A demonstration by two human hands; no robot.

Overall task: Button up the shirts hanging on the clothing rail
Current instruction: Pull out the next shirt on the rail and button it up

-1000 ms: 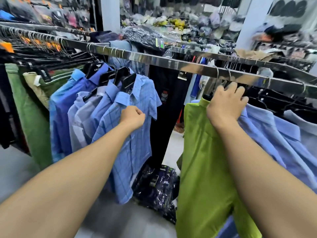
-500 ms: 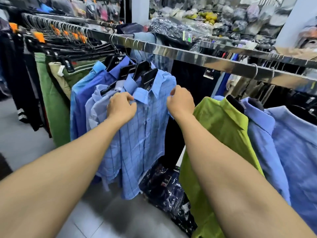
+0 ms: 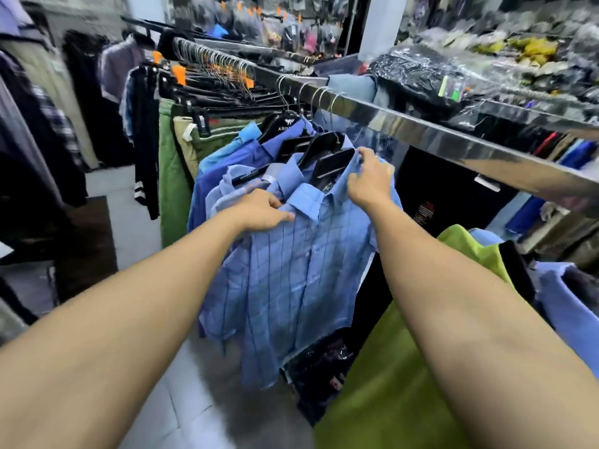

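Hanging from the steel clothing rail (image 3: 431,132) on a black hanger (image 3: 330,162), the blue checked shirt (image 3: 291,280) is the garment both hands work on, and it sits below the rail's middle stretch. The left hand (image 3: 262,210) rests on the shirt's left shoulder beside the collar (image 3: 306,200), fingers loosely curled onto the cloth; its grip looks light, and whether it pinches the fabric cannot be told. The right hand (image 3: 371,181) has a narrow grip, thumb and fingers pinching the shirt's cloth at the right side of the collar, just under the rail. Behind the checked shirt more blue shirts (image 3: 233,163) hang on the same rail, then green trousers (image 3: 171,189) on clip hangers farther along. Toward the near end of the rail hangs a lime green shirt (image 3: 382,367). Plastic-wrapped dark clothing (image 3: 418,77) lies on top beyond the rail, and another wrapped bundle (image 3: 321,367) sits below the checked shirt on the pale tiled floor (image 3: 181,413). Dark garments (image 3: 39,140) crowd the aisle opposite the rail. Motion blurs much of the shop.
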